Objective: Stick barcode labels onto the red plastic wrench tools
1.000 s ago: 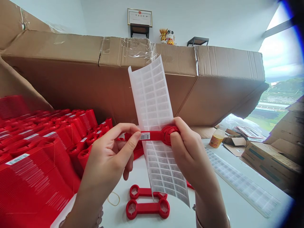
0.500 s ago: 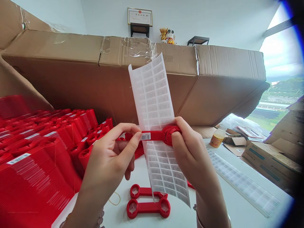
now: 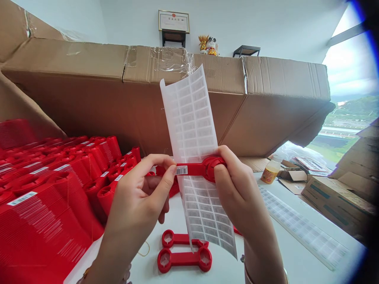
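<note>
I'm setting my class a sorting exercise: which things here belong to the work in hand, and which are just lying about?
Apparently part of the work:
red ring-ended bar in the right hand
barcode label on it
upright label sheet behind it
flat label sheet
red stacks
two loose ring-ended bars

Probably just lying about:
plastic tub
framed certificate
lucky-cat figurine
</note>
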{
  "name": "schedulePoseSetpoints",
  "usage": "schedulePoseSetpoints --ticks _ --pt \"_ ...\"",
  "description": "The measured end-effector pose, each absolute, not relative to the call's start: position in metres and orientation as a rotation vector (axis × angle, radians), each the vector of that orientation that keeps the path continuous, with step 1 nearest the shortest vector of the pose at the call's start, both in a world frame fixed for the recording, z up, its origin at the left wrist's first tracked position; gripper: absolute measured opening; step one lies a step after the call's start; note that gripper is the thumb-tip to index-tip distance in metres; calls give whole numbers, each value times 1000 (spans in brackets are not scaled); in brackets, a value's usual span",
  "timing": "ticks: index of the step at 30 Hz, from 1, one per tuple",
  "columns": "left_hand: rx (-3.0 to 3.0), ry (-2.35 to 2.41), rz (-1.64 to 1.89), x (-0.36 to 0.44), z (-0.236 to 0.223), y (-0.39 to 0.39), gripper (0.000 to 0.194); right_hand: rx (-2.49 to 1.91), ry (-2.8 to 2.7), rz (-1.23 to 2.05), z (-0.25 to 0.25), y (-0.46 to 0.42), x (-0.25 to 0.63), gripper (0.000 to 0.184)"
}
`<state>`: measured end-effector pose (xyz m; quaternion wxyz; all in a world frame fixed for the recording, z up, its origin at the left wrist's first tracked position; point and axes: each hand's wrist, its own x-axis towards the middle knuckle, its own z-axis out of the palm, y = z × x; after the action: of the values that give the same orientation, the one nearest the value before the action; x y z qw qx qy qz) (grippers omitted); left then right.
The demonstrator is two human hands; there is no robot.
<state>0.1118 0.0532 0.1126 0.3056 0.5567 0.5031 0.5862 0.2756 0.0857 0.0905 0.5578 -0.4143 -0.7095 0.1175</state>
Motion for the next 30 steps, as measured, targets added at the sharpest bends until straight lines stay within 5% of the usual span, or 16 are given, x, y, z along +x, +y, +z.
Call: schedulePoseSetpoints --ticks 8,15,20,26,30 --pt "1614 1290 1570 107 97 74 16 -953 -1677 297 90 84 274 24" --pt "1800 1699 1756 100 72 115 58 -1037 -1620 287 89 102 272 24" --pt "1823 1504 1703 109 63 123 48 -997 -1577 322 85 110 265 25" --pt "1649 1355 1762 119 64 114 74 -935 -1533 342 78 108 254 22" --pt "1595 1281 1805 118 67 114 67 -918 -1556 356 78 106 253 21"
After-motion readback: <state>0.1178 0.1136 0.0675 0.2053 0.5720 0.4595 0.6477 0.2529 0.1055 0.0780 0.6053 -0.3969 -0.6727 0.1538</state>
